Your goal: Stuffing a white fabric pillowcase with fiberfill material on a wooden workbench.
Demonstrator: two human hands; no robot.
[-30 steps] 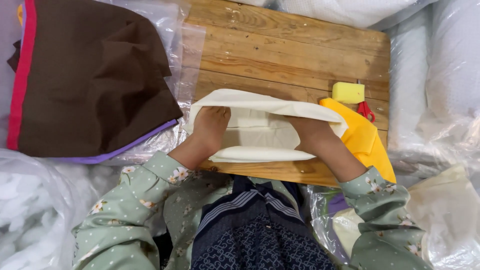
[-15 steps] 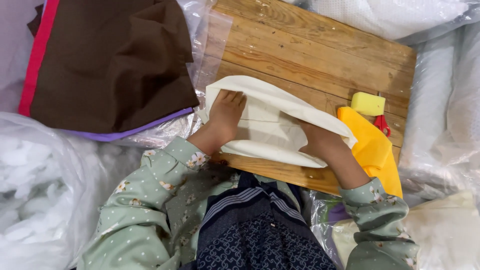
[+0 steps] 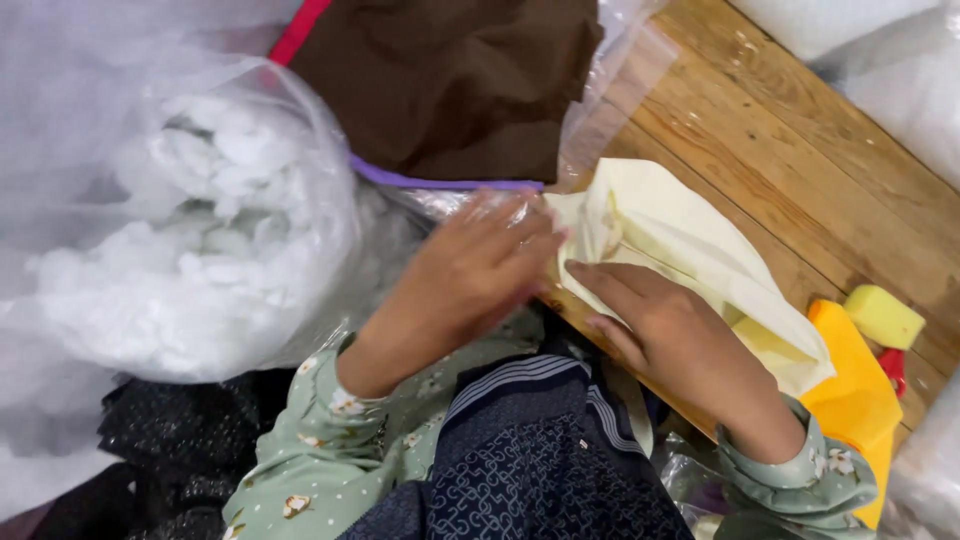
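A cream fabric piece (image 3: 690, 250) is spread on the wooden plank tabletop (image 3: 800, 150), its near corner pressed by the left hand (image 3: 480, 270) and right hand (image 3: 665, 335), both flat with fingers extended, not clenched. Brown cloth (image 3: 450, 80) is laid beyond, and a clear bag of white stuffing (image 3: 190, 230) is seen at the left

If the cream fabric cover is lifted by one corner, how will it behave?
The cream fabric cover would probably hang limp, since it already folds and wrinkles under both hands. It looks thin, so likely light. It should not roll or break.
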